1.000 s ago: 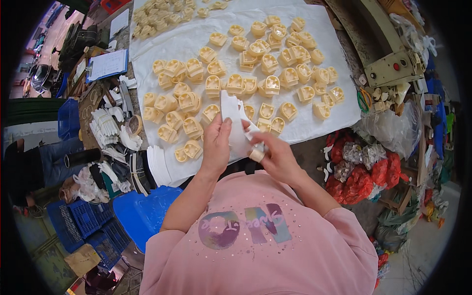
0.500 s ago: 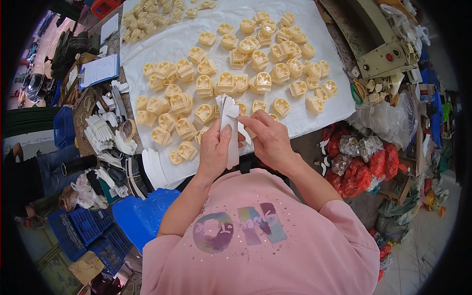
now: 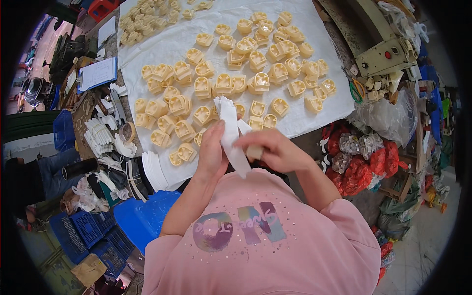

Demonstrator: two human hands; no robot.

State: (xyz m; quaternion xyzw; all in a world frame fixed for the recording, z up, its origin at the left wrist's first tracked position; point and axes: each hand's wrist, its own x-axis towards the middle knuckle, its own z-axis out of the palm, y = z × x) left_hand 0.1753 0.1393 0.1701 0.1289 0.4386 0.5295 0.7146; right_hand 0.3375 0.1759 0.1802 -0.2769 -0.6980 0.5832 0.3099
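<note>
My left hand [image 3: 212, 152] is closed around a small bundle of white strips [image 3: 227, 118], fanned at the top and held upright over the table's near edge. One strip bends down toward my pink shirt. Close beside it on the right, my right hand [image 3: 281, 150] is curled and blurred, its fingertips at the edge of the strips. A small beige piece [image 3: 254, 151] shows under those curled fingers; its kind is too smeared to tell. Just beyond my hands, many cream plastic cup-like parts [image 3: 201, 87] lie on a white cloth [image 3: 147, 105].
More white strips [image 3: 153, 169] lie at the table's near left corner. Farther left are a clipboard [image 3: 97, 73], a tape roll [image 3: 128, 130] and a blue stool [image 3: 142, 211]. On the right sit a beige machine [image 3: 386, 58], scissors [image 3: 357, 91] and red plastic bags [image 3: 356, 174].
My right hand has drawn slightly down and right from the bundle's upper part. A strip in my left hand now bends downward, and the beige piece has come into sight.
</note>
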